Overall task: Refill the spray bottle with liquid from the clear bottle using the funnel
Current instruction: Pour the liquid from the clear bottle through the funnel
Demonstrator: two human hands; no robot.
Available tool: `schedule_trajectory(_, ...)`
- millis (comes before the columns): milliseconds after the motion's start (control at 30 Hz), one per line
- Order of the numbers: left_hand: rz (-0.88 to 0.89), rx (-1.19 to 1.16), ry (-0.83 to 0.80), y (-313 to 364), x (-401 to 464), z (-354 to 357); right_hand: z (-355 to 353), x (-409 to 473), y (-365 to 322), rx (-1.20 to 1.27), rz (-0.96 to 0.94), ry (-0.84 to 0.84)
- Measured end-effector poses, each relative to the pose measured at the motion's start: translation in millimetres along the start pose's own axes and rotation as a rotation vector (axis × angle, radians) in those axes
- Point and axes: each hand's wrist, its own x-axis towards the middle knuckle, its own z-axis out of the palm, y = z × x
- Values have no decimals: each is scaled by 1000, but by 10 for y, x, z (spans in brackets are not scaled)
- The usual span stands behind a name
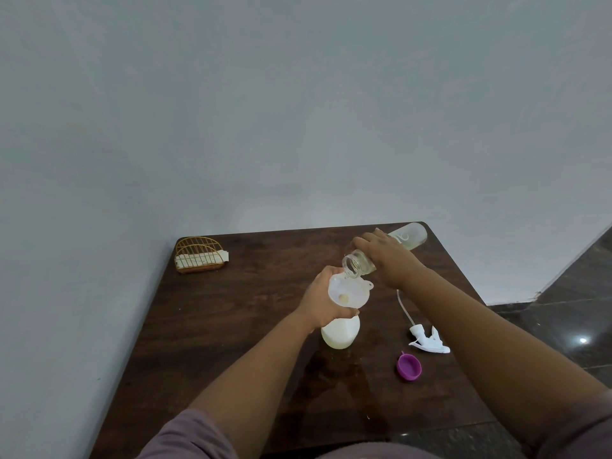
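No legible text; faint mark on clear bottle point(402, 238) unreadable

Wire rack point(201, 254) w/ white packets — table point(251, 326) corner.

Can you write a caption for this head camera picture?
Right hand tips the clear bottle into a funnel the left hand steadies on the spray bottle.

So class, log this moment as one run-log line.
step: pouring | right hand: tilts clear bottle | left hand: steadies funnel on spray bottle
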Motion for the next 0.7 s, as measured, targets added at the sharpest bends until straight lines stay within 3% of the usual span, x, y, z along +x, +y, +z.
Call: schedule_trajectory(700,6,23,2,-10,15,10,16,23,1,-1,3,6)
